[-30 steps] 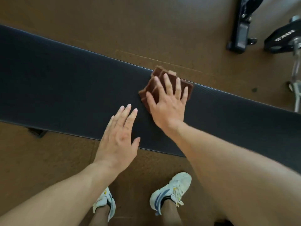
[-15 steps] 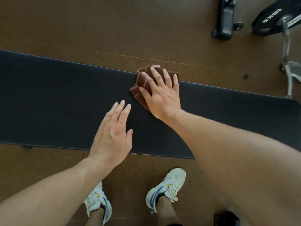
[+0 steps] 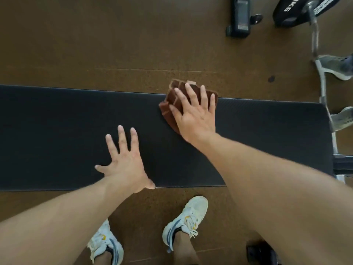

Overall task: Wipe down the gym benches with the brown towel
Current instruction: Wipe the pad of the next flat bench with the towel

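While the black padded surface (image 3: 66,134) runs flat across the view from left to right, the brown towel (image 3: 170,109) is pressed onto it by the right hand (image 3: 194,115), right up at the far edge. Part of the towel is hung out past that edge over the brown floor (image 3: 95,44), and a bunched bit with lighter seams is seen poking out left of the hand. The right fingers (image 3: 191,92) are laid out straight and spread on top of the cloth, so it's pinned flat rather than grabbed.

The left hand (image 3: 124,161) is planted on the bare padding nearer the front edge, well apart from the towel, fingers released and fanned wide, with nothing held. The thumb is seen down at the near edge.

2 white sneakers (image 3: 183,222) with blue stripes are seen on the floor below the surface. Off to the right, a metal frame (image 3: 322,88) is found by the rounded end of the padding, and 2 grey shoes (image 3: 336,66) are parked beside it. A black weight plate (image 3: 294,8) and a dark equipment foot (image 3: 240,18) are sat at the top right.
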Motion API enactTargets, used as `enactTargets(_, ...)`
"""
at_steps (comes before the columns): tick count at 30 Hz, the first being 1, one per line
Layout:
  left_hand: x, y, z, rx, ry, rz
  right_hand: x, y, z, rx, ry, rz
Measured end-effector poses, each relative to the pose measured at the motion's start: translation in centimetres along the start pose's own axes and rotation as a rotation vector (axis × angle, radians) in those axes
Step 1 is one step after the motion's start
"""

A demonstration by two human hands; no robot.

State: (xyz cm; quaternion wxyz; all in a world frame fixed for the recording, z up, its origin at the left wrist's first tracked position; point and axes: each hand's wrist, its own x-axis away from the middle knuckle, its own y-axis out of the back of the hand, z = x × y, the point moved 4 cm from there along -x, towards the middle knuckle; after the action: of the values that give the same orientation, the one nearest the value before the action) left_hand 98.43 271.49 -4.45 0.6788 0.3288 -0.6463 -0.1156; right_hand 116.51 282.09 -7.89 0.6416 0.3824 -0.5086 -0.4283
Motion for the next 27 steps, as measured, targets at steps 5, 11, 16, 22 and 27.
enactTargets(5, -0.1, -1.3, -1.3, -0.03, 0.059, -0.09, 3.6, -0.3, -1.4, -0.023, 0.075, -0.039)
enactTargets(11, 0.0, -1.8, -1.4, -0.083, 0.068, -0.153, 15.8, -4.3, -5.5, 0.145, 0.477, 0.103)
enactTargets(16, -0.3, -1.4, -1.3, -0.141, 0.076, -0.179, 4.8, -0.7, -8.2, 0.124, 0.186, -0.024)
enactTargets(22, -0.2, -1.5, -0.9, -0.181, 0.045, -0.235, 0.1, 0.9, -4.1, -0.109, -0.34, -0.033)
enactTargets(27, 0.5, -1.3, 0.2, -0.151, -0.069, -0.214, 10.7, -3.6, 1.2, 0.112, 0.155, 0.016)
